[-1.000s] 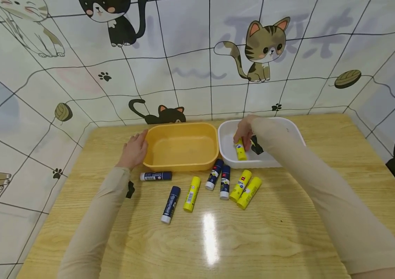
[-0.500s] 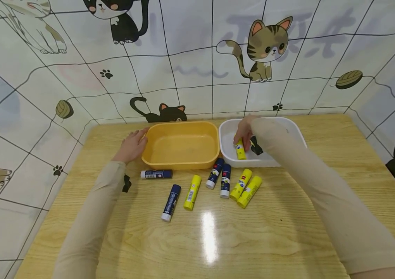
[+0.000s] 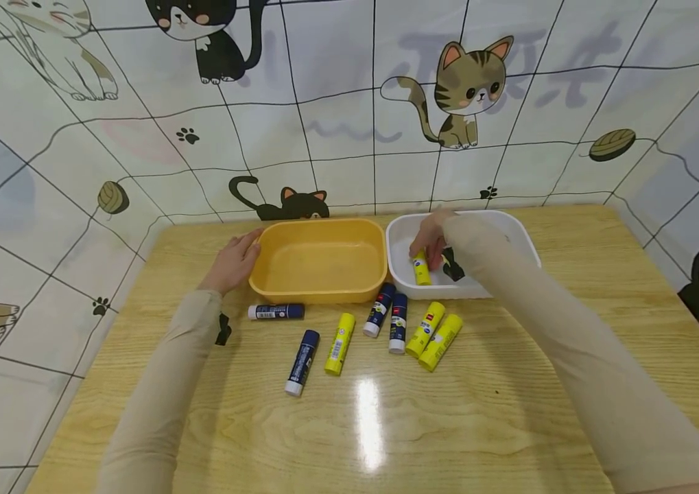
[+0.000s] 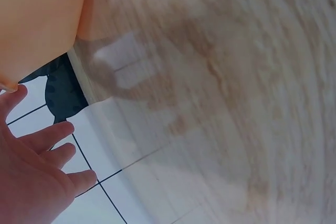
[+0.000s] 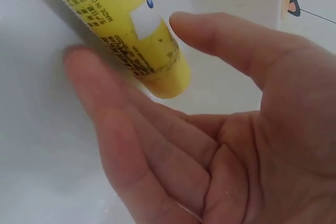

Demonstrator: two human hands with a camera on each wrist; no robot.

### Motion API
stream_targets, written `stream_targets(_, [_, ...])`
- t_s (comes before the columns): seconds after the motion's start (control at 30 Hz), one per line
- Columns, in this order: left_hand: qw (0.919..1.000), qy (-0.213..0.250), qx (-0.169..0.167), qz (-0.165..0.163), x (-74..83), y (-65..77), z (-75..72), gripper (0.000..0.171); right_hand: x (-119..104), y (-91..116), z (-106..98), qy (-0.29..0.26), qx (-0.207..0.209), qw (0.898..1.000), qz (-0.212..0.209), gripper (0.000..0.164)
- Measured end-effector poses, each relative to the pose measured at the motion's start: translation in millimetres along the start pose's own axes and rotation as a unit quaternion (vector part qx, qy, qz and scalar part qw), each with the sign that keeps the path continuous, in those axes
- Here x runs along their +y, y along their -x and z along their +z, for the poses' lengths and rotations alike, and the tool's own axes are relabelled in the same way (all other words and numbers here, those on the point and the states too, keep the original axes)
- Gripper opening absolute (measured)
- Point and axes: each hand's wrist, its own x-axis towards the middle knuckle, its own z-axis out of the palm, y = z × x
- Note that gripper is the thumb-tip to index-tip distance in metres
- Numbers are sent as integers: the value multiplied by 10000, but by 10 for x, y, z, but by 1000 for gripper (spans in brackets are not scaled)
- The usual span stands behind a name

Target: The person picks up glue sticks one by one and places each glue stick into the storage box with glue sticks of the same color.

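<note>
While your left hand [image 3: 234, 263] steadies at the left end of the yellow tub [image 3: 318, 297], its fingers are extended and spread, and the left wrist view shows a fingertip against the tub's lip. Your right hand [image 3: 431, 237] is inside the white tub [image 3: 460, 291], at the far end of a yellow glue stick [image 3: 422, 271]. That stick lies in the left part of the white tub, its other end pointing near. Thumb and fingers stand around it, set a little wider than the stick; a narrow gap shows by the thumb in the right wrist view. Whether a lower finger touches the stick is hard to say, since the stick hides part of the hand.

The two tubs sit side by side at the far edge of the table [image 3: 479, 425], yellow left, white right. Seven more glue sticks lie near of them. Leftmost, a blue stick [image 3: 276, 312] lies crosswise just in front of the yellow tub. Nearer to you is a second blue stick [image 3: 302, 362], then a single yellow stick [image 3: 339, 344] to its right. Two blue sticks [image 3: 398, 324] lie close together below where the tubs meet, and two yellow sticks [image 3: 441, 343] lie side by side to their right. Behind stands a cat-patterned wall covering [image 3: 337, 137].
</note>
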Motion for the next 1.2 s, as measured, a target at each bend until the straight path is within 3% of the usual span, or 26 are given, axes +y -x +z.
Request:
stream_targets(0.13, [10000,64,-18,-44,11,-9,24,51,35,76,-11,96,331,9994,-43,47])
stream_targets(0.17, [10000,68,-28,-58,16,-7,25,51,102,184,26,-191,548,9976,-375,48])
stream_targets(0.33, [9998,57,-106,-132,30,17,34,52,168,355,6,-225,928,9941,-511,49])
stream_targets(0.37, [9998,52,-123,-150,34,22,36,52,176,382,0,-83,958,9937,-569,49])
stream_targets(0.4, [9998,45,-132,-161,35,24,39,52,139,324,-44,271,884,9954,-270,48])
stream_targets(0.43, [9998,30,-138,-163,37,23,43,52,155,345,-45,373,913,9948,-252,46])
stream_targets(0.63, [9997,30,-188,-158,58,12,42,52,248,575,19,952,1038,9883,-591,44])
stream_targets(0.77, [9996,91,-206,-193,48,18,42,52,273,804,93,1306,1231,9792,-943,39])
stream_targets(1.03, [9996,144,-186,-154,29,20,69,52,306,1292,343,1881,2035,9481,-1560,32])
stream_targets(1.2, [9996,12,-181,-204,36,6,67,53,366,1447,554,1918,2070,9434,-1744,31])
